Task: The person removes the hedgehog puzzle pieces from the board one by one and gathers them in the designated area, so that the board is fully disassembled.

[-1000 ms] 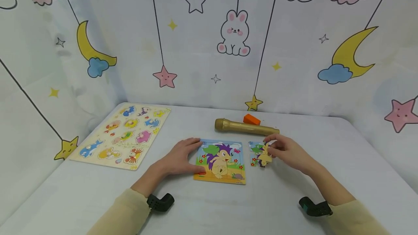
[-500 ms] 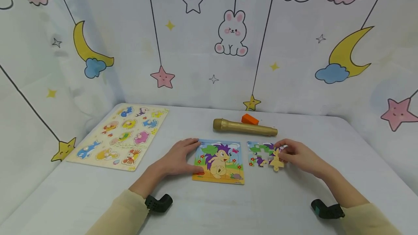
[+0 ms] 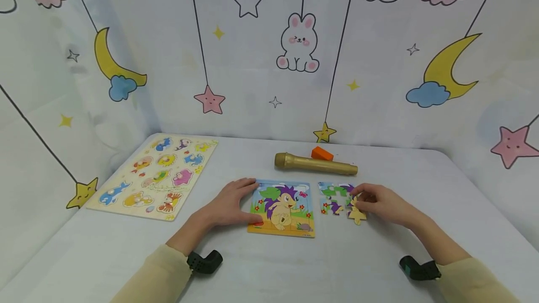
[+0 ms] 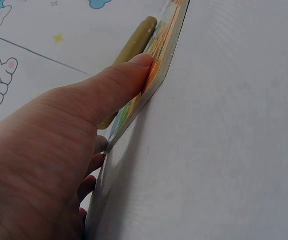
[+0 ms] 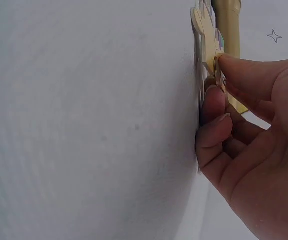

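Note:
My right hand [image 3: 385, 204] pinches a cream-bodied jigsaw piece [image 3: 357, 217] between thumb and fingers, at the right side of a small loose cluster of jigsaw pieces [image 3: 330, 189]. The right wrist view shows the pinched piece [image 5: 208, 45] edge-on, just off or touching the white table; I cannot tell which. The other right fingers are curled below it. A square puzzle board [image 3: 283, 207] with a purple hedgehog picture lies flat left of the cluster. Along its left side rests my left hand [image 3: 229, 205], fingers spread, thumb [image 4: 129, 75] lying on the board near its front corner.
Behind the board lies a gold toy microphone [image 3: 316, 163], with an orange block [image 3: 322, 154] just beyond it. A larger cream animal puzzle board [image 3: 178, 200] lies on the table's left. A patterned curtain [image 3: 244, 60] hangs behind and beside the table.
The right hand has moved rightward with the pinched piece, from over the cluster to its right side, then slightly lower. The other cluster pieces now show more. The left hand stays on the board.

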Available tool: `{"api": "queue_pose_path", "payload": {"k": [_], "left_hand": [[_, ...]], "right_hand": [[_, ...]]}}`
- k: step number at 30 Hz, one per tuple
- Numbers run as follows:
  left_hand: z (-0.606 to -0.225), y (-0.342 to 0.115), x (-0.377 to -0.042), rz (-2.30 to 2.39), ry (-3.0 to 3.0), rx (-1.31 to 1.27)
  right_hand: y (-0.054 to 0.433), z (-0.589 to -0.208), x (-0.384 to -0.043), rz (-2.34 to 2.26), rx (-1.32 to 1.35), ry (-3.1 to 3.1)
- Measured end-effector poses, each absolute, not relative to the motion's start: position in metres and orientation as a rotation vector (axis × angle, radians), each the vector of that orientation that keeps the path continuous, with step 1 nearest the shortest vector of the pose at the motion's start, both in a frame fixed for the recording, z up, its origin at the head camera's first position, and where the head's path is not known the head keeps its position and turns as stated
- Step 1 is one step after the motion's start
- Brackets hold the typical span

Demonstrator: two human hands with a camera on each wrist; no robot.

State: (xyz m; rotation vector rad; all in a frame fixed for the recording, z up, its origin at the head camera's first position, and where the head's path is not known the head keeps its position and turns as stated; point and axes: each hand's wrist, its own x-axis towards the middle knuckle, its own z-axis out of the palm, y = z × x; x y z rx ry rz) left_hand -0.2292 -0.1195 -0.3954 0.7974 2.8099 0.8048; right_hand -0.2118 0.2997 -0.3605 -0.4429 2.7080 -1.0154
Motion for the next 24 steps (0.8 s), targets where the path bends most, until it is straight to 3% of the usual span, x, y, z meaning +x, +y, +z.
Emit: {"api": "queue_pose_path", "payload": {"k": [14, 24], "left_hand": [[-0.396, -0.120, -0.229, 0.804, 2.808, 0.813], [-0.395, -0.120, -0.230, 0.815, 2.801, 0.803]], "right_hand": [[0.290, -0.360, -0.212, -0.894, -0.497, 2.853], [0.249, -0.347, -0.210, -1.066, -0.511, 2.751]]}}
